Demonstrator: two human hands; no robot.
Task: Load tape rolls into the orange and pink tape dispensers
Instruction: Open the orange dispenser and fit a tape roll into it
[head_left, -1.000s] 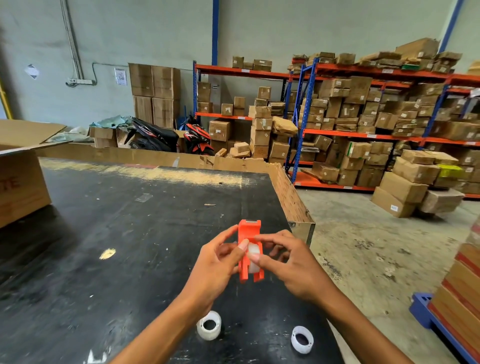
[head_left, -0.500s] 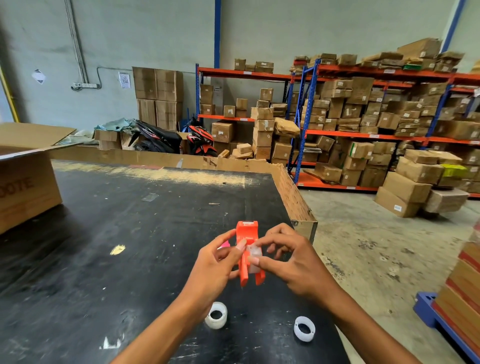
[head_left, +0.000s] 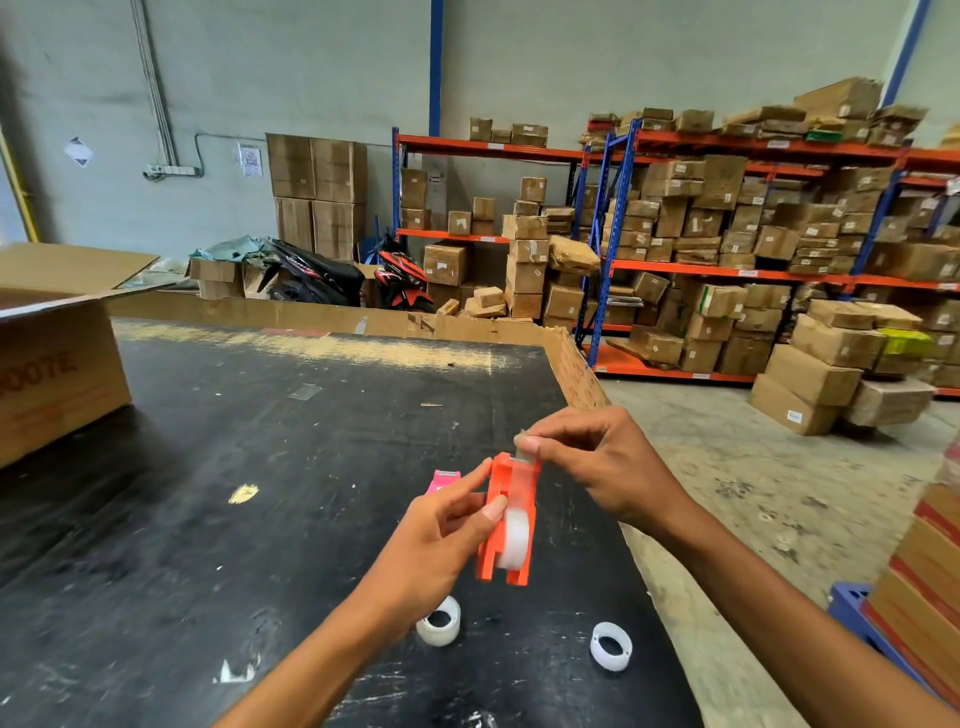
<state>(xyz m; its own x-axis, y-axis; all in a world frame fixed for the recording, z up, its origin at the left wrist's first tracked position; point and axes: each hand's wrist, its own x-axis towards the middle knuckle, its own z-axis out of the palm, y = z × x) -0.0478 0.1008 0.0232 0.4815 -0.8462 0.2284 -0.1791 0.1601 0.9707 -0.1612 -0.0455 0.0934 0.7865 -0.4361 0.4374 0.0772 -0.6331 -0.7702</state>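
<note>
My left hand grips the orange tape dispenser upright above the black table. A clear tape roll sits inside the dispenser. My right hand pinches the tape's free end at the top of the dispenser, near the cutter. The pink tape dispenser lies on the table just behind my left hand, mostly hidden. A loose clear tape roll rests on the table below my left hand. A white empty ring lies to its right.
An open cardboard box stands at the table's left edge. A cardboard rim borders the table's far and right sides. Shelves stacked with cartons fill the background; stacked boxes rise at the right.
My right hand has left the roll's side and moved up to the dispenser's top, drawing the tape end with it. The pink dispenser now shows behind my left hand.
</note>
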